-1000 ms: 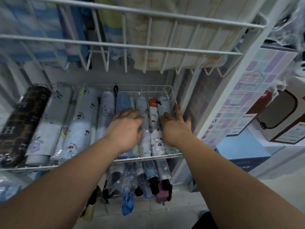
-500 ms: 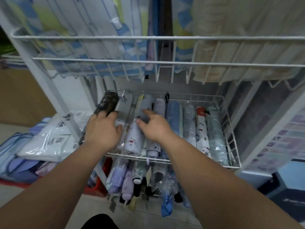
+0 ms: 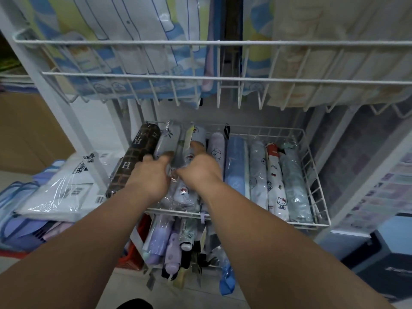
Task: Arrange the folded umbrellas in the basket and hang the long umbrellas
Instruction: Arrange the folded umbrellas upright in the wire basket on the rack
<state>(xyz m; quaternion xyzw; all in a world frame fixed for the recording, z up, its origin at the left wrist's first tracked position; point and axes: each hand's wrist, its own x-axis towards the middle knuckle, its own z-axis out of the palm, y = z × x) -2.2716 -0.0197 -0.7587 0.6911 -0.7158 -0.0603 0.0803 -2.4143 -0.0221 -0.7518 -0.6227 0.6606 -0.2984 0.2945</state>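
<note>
One folded umbrella lies gripped between left hand and right hand, close together.

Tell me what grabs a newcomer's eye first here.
Two bare arms stretch in from the bottom edge, left hand and right hand meeting on wrapped umbrellas at the left of a white wire basket. The row runs from a dark plaid umbrella at far left to a teal umbrella at far right. More hanging umbrellas show below the basket, and a rack of packaged cloth fills the top.
</note>
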